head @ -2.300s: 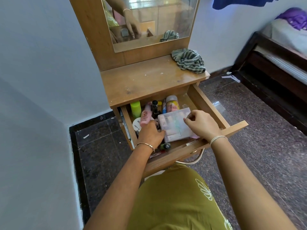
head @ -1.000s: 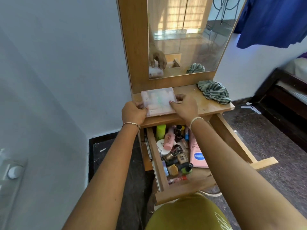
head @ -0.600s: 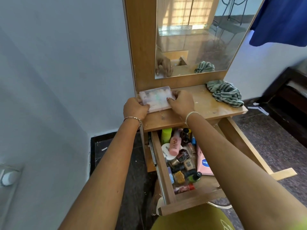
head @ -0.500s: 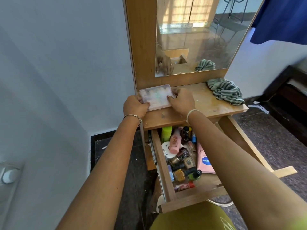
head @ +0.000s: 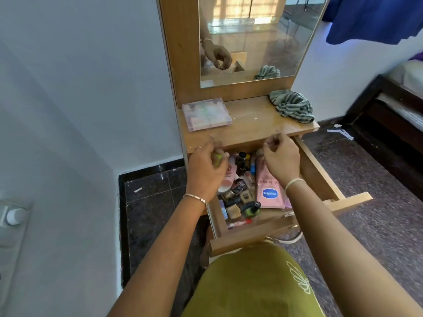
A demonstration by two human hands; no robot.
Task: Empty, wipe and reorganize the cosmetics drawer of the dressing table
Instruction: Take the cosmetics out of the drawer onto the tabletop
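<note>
Nearest, at the front of the open drawer [head: 251, 242], nail polish bottles [head: 240, 202] crowd beside a pink Vaseline tube [head: 269, 191]. Over its back end, fingers of the left hand [head: 204, 172] curl by a green bottle [head: 217, 159], grip unclear; fingers of the right hand [head: 282, 160] hang loosely curled, empty. Farther, a clear box [head: 207, 114] sits at the tabletop's [head: 254, 124] back-left corner, a striped cloth [head: 291, 107] back-right.

A box [head: 206, 113] lies at the worktop's [head: 251, 126] rear left corner, a cloth [head: 291, 106] at its rear right; under the front edge the open drawer [head: 251, 240] holds bottles [head: 240, 197] left, a tube [head: 269, 191] right.
</note>
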